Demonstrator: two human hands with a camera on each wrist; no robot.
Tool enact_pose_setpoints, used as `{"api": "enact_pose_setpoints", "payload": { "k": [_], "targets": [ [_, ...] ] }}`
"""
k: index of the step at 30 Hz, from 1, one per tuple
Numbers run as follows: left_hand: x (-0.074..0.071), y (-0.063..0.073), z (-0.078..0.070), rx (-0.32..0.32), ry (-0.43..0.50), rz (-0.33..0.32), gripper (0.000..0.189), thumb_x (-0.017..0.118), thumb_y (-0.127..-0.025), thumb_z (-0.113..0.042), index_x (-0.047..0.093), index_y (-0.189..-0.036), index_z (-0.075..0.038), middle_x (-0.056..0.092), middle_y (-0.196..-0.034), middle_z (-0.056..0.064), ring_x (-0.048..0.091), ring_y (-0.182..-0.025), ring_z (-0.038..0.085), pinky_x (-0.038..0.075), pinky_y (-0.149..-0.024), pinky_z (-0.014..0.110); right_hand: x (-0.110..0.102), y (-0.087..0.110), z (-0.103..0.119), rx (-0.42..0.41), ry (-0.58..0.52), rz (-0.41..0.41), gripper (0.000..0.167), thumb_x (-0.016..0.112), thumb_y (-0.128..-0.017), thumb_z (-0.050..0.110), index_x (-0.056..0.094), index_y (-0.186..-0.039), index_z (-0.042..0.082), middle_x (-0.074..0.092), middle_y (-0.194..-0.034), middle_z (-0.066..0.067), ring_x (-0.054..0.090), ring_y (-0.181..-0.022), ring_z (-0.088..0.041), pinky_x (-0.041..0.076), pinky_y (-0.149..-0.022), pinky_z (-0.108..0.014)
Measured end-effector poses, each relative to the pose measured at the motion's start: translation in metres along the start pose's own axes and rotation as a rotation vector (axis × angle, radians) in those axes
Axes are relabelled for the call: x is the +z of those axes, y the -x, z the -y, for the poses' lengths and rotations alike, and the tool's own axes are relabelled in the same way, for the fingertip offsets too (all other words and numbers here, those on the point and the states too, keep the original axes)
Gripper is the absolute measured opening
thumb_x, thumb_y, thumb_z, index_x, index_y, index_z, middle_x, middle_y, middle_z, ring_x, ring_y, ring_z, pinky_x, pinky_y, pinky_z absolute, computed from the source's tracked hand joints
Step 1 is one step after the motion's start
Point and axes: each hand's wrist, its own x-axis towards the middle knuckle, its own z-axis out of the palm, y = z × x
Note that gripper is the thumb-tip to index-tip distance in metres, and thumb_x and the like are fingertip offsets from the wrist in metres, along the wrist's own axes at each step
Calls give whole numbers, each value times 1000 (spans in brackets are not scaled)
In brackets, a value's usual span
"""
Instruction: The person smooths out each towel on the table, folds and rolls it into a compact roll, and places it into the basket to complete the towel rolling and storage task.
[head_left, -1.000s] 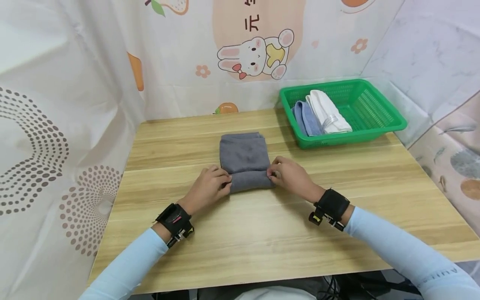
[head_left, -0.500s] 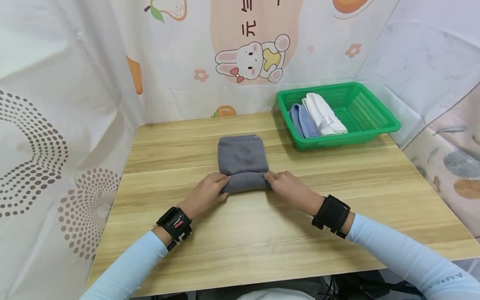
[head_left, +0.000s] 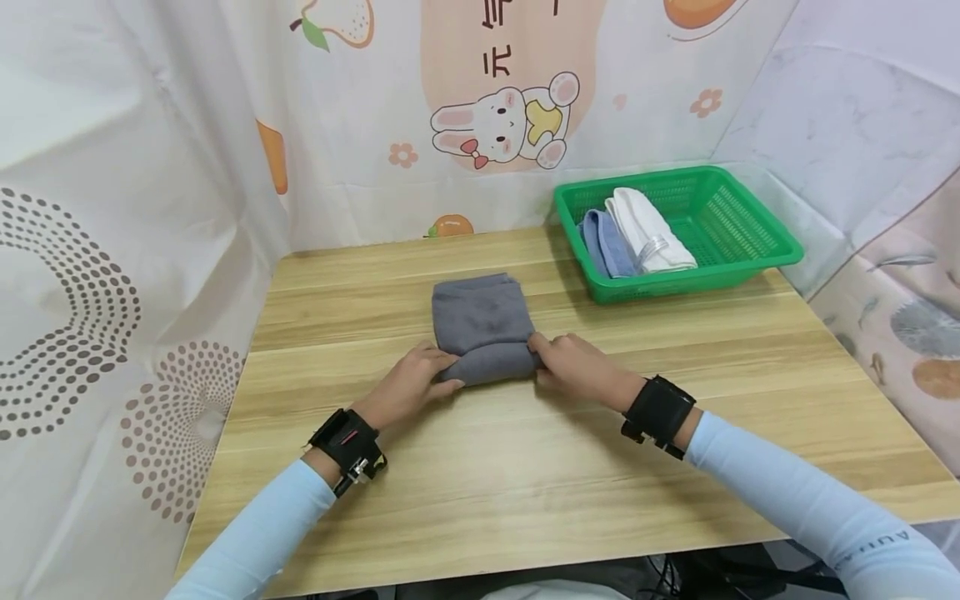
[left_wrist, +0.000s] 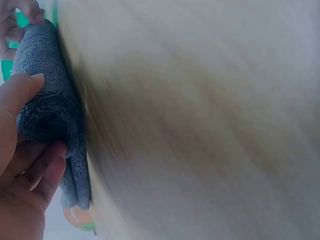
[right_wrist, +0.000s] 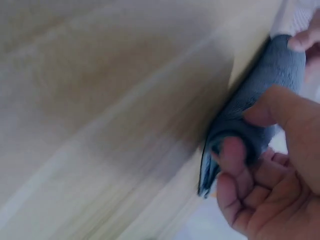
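A grey towel [head_left: 480, 312] lies on the wooden table, its near edge rolled into a thick tube and its far part flat and folded. My left hand [head_left: 405, 383] grips the left end of the roll. In the left wrist view the thumb lies over the roll [left_wrist: 45, 70] and the fingertips [left_wrist: 57, 149] press under its spiral end. My right hand [head_left: 581, 367] holds the opposite end. The right wrist view shows that thumb [right_wrist: 262, 110] on top of the roll and a fingertip [right_wrist: 232, 152] at its open end.
A green plastic basket [head_left: 750, 271] stands at the back right of the table, holding a folded blue towel [head_left: 611, 242] and a white towel [head_left: 648, 229] beside it. Printed curtains hang behind and to the left. The table's front edge [head_left: 465, 575] runs near the body.
Both hands have shifted their grip on the roll's ends, the right fingers tucking in lower. The roll now slants slightly, and the flat part beyond it looks a little shorter.
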Motion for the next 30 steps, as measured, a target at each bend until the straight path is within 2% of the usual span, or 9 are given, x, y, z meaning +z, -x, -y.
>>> {"api": "enact_pose_setpoints", "payload": {
  "k": [4,7,10,13,15,18,21,26,30],
  "targets": [
    [-2,-1,1,-87,98,34,36,67,-101,-37,76,-118,-6,68,-105,3,58,-100,17,52,-87,36,-5,-5,-8,31,-145,61,22,67,-93,3,60,-113,-4,56,-68,0,49,-55,-8,47,-55,-28],
    [-4,-1,2,-129,173,51,33,61,-104,-40,77,-95,-12,59,-84,-4,53,-86,16,46,-78,35,-8,-8,-12,76,-209,117,25,61,-99,7,62,-121,-5,58,-74,0,49,-59,-7,48,-60,-28],
    [-5,-3,3,-148,232,57,41,56,-106,-40,67,-76,-16,43,-67,-7,43,-72,16,37,-70,33,-9,-10,-14,118,-248,142,30,57,-102,9,63,-126,-6,52,-72,2,44,-58,-7,44,-62,-28],
    [-5,-5,5,-170,258,58,48,53,-108,-41,62,-71,-11,34,-64,-6,37,-65,14,31,-66,30,-11,-13,-13,143,-275,141,28,56,-102,9,64,-124,-7,47,-70,1,40,-57,-7,41,-62,-28],
    [-5,-5,5,-183,255,48,45,54,-108,-40,68,-76,-11,40,-69,-6,39,-67,12,34,-67,30,-13,-14,-13,146,-275,143,28,57,-102,8,66,-124,-8,51,-74,-1,41,-59,-8,40,-64,-29],
    [-5,-3,2,-177,215,-1,37,56,-108,-35,76,-95,-7,53,-84,-2,48,-76,13,42,-70,31,-17,-16,-12,143,-264,146,30,60,-101,7,67,-125,-11,61,-90,-10,47,-66,-11,44,-67,-32],
    [-3,-1,-2,-147,167,-81,25,59,-106,-29,71,-116,-10,59,-101,1,54,-86,15,48,-74,34,-19,-17,-13,124,-244,150,32,62,-101,6,66,-126,-13,62,-106,-16,52,-75,-14,48,-70,-34],
    [2,-1,-9,-45,5,-195,13,64,-104,-23,71,-110,-14,62,-104,0,58,-83,12,50,-69,31,-18,-20,-15,105,-218,153,30,64,-99,6,69,-123,-11,64,-103,-15,55,-77,-16,50,-71,-36],
    [2,1,-12,14,-142,-195,19,71,-99,-28,78,-110,-13,64,-109,-1,61,-82,8,51,-65,26,-16,-20,-16,129,-199,135,28,66,-96,6,71,-120,-9,69,-100,-15,57,-75,-16,52,-73,-37]
  ]
}}
